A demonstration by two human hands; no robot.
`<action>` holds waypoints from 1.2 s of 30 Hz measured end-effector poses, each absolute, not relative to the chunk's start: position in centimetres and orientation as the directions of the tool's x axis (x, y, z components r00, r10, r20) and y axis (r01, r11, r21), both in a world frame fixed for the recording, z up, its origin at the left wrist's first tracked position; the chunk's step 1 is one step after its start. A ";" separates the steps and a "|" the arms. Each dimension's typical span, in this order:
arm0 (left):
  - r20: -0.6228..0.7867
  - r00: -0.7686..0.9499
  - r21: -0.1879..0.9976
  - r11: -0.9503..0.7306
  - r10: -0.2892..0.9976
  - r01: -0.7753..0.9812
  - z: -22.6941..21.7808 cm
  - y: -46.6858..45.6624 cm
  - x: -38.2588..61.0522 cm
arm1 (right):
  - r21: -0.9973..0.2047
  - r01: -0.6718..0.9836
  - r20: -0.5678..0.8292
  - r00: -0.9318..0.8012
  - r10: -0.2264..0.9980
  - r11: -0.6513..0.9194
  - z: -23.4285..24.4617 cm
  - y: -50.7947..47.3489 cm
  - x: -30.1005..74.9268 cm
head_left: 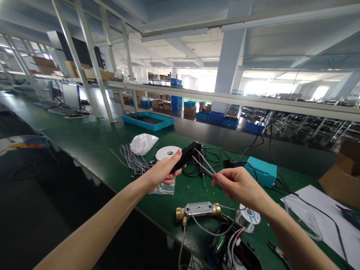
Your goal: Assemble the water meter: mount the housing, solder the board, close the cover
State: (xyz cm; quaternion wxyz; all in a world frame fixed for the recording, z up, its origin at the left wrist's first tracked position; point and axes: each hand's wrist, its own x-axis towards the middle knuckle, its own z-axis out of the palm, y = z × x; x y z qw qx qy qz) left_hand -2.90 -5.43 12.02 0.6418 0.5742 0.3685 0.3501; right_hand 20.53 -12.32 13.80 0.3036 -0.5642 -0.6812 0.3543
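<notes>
My left hand (165, 170) is closed around a black hand tool (188, 153), its exact kind unclear. Pinched between the fingers of my right hand (236, 182) are thin pale wires (206, 167), which stretch up to the tool's head. Below both hands a brass pipe fitting (199, 210) with a silver plate on top lies on the bench, grey cables running from it. A solder spool (249, 215) stands under my right wrist. Closer to me is a black housing (247, 255) with wires and a green part in it. Behind the tool lies a soldering iron (202, 167).
Left of the hands lie a bundle of grey cables (132, 159), a plastic bag (144, 144) and a white reel (168, 152). A teal box (261, 171) with cords, white paper (323, 217) and pliers (278, 253) are at right. A blue tray (149, 120) sits farther back.
</notes>
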 end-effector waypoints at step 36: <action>-0.101 0.518 0.993 0.119 0.849 -0.002 12.7 -6.7 -2.7 | -0.845 0.527 0.048 -0.092 0.995 0.089 14.0 -12.4 20.1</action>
